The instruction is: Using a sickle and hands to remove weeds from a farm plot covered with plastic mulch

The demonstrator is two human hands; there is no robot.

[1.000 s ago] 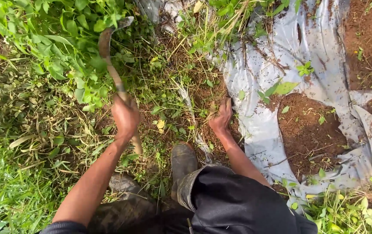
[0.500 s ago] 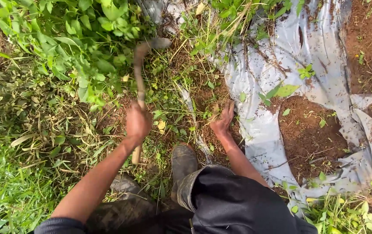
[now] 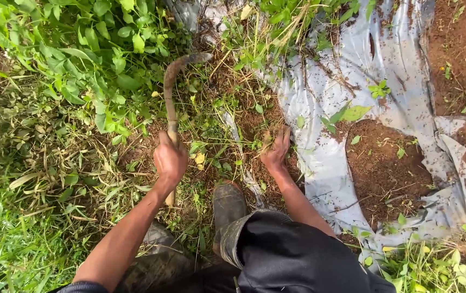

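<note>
left hand [image 3: 170,158]: wrapped tight round the wooden handle of a curved sickle [image 3: 171,92]. the hand sits low on the handle.
sickle: the bent, rusty blade points up and to the right, with its tip over the weeds [image 3: 227,116] and near the leafy plants [image 3: 92,59].
right hand [image 3: 276,151]: fingers closed on a bunch of dry stalks and weeds, right at the edge of the grey plastic sheet [image 3: 325,92].
plastic sheet: torn and dirty, lying on the ground, with a round hole of brown soil [image 3: 387,171] in it.
boots [image 3: 227,203]: muddy, one just below the two hands, standing in the grass [image 3: 16,239].
step now: it looks like weed cutting. one hand holds the bunch, the other has the blade ready beside it.
next move: i think the blade must come low to the bottom of the held stalks, and stay away from the fingers and the sheet.
changed: half a second ago the blade tip sat more to the right and the left hand was a bit lower. a second ago the blade curved up to the left. the right hand has stayed at the same spot.
</note>
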